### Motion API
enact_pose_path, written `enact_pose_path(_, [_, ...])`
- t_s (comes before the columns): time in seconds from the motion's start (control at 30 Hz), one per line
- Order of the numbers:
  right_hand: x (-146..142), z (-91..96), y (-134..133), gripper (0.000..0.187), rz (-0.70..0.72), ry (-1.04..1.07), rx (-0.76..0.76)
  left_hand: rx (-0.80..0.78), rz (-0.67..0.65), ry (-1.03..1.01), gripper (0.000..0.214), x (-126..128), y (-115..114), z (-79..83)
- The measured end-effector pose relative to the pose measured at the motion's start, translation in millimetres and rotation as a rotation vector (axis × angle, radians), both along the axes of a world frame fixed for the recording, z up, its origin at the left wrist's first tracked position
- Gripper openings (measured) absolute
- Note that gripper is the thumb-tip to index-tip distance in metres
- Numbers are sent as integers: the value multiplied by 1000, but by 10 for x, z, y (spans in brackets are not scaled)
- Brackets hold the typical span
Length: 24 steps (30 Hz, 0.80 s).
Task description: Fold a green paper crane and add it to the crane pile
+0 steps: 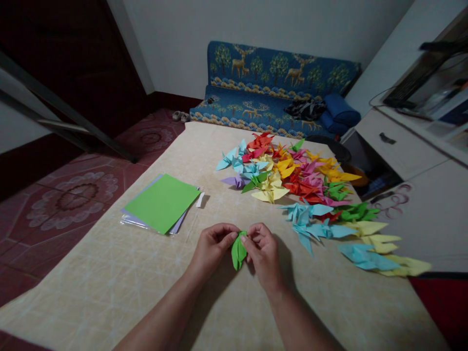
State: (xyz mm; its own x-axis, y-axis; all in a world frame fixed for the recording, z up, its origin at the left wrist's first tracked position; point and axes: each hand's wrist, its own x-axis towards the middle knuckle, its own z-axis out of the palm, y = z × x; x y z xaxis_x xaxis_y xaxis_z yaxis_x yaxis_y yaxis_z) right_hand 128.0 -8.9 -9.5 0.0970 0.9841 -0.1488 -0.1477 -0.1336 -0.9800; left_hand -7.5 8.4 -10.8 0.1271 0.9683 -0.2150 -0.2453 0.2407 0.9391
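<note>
Between my two hands is a small folded green paper piece, an origami crane in shape (239, 253), held just over the table near its front middle. My left hand (215, 242) pinches its upper left side with thumb and fingers. On the opposite side, my right hand (263, 248) grips the upper right edge, its fingers curled. Two pointed flaps hang down toward me. Past my right hand lies a spread of folded paper cranes (285, 168) in red, yellow, blue, pink, orange and green. Left of my hands rests a stack of square paper (163, 202), green on top.
A pale patterned cloth covers the table (109, 273). Beyond its far edge stands a blue sofa (252, 97) with deer patterns. A white cabinet (409, 161) is at the right. At the left, a metal ladder-like frame (69, 105) leans over the red tiled floor (76, 195).
</note>
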Motion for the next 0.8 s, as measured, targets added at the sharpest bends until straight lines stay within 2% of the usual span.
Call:
enact_pose_path(0.1, [19,-14,14,21,-47,42,-11,8,-79,-7,19,2,-13,-10])
enact_pose_path(0.2, [42,-8,30,21,-70,93,-33,138,-132,32,16,1,-20,-1])
enact_pose_path(0.33, [59,-10,40,23,-65,137,-62,399,-75,191,10,-30,-2,32])
enact_pose_path(0.43, [66,-33,35,23,-60,174,-55,464,-74,270,8,-65,13,52])
enact_pose_path(0.6, [78,-24,8,23,4,153,18,311,-24,273,19,-81,16,66])
enact_pose_path(0.8, [71,40,9,16,-10,-78,165,134,-1,0,25,-55,25,124])
